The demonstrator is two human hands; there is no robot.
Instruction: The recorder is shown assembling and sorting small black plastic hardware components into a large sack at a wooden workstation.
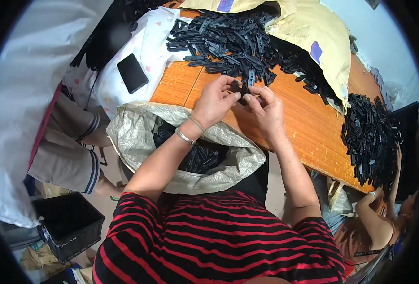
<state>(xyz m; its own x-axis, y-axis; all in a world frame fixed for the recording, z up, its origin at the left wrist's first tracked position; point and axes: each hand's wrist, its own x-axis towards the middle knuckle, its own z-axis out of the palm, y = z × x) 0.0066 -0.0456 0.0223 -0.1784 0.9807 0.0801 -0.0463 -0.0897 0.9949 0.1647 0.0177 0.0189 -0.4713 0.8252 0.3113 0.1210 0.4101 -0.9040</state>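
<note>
Head camera: nearest is the person's black-and-red striped shirt (228, 232); just in front of it, an open woven sack (249, 165) gapes at the edge of the wooden worktop (304, 128), dark plastic parts (200, 161) inside, the left forearm crossing over it; past its mouth, both hands meet above the worktop, the left hand (215, 102) and the right hand (268, 111) each pinching with thumb and fingers; between their fingertips is a small black plastic piece (240, 90), gripped from both sides; whether it is one part or two pressed together, I cannot tell; just beyond the hands spreads a heap of black plastic clips (228, 42); left of it, a black smartphone (133, 73) lies on white plastic sheeting (148, 38); to the right, a second black heap (368, 142) lies near a co-worker's arm (370, 215); at the far side, a yellow paper sack (313, 28) lies open-mouthed by the clips.
</note>
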